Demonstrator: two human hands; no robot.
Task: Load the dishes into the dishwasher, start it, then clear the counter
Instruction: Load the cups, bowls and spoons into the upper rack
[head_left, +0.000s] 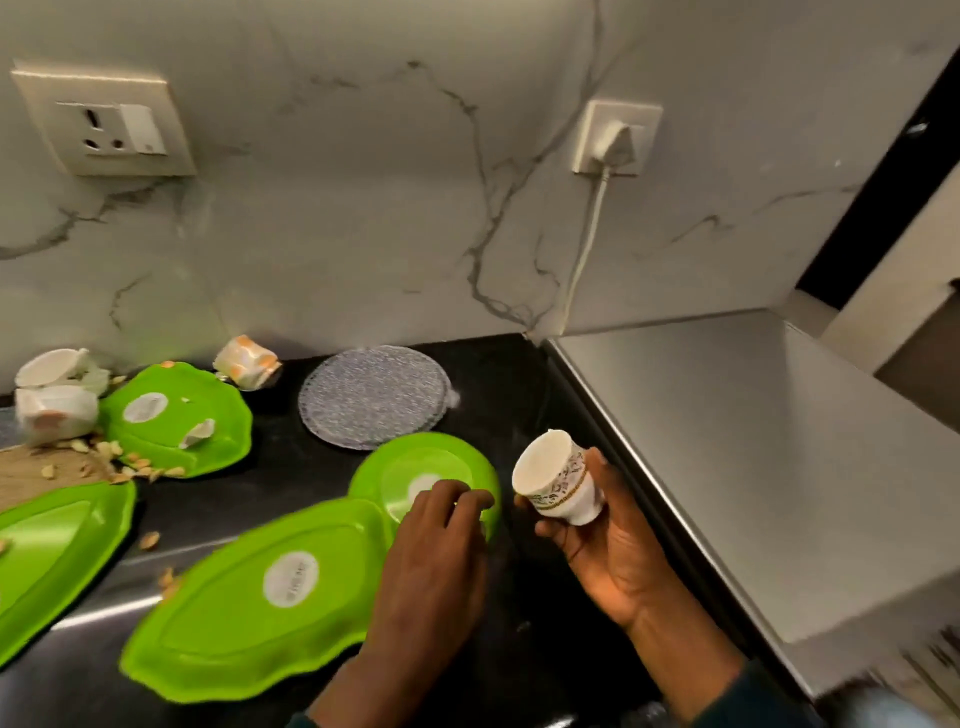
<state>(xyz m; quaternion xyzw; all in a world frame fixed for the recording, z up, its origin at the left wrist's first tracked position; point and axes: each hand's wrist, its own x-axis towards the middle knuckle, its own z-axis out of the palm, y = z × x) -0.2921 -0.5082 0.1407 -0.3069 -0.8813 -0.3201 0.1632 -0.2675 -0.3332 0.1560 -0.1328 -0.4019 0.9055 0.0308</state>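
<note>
My right hand (608, 551) holds a small white paper cup (558, 480) with a dark and gold pattern, tilted with its mouth up-left, above the black counter (291, 478). My left hand (436, 540) rests with curled fingers on the rim of a round green plate (410, 467). A leaf-shaped green plate (249, 597) lies just left of that hand. Another leaf-shaped green plate (176, 415) sits further back, and a third green plate (52, 551) lies at the left edge. Crumpled paper cups (52, 400) lie at the back left, one more crumpled cup (247, 361) by the wall.
A round grey patterned mat (374, 395) lies near the marble wall. Nut shells (119, 462) are scattered between the plates. A steel-topped surface (753, 457) stands to the right. A white plug and cable (613, 145) hang from a wall socket.
</note>
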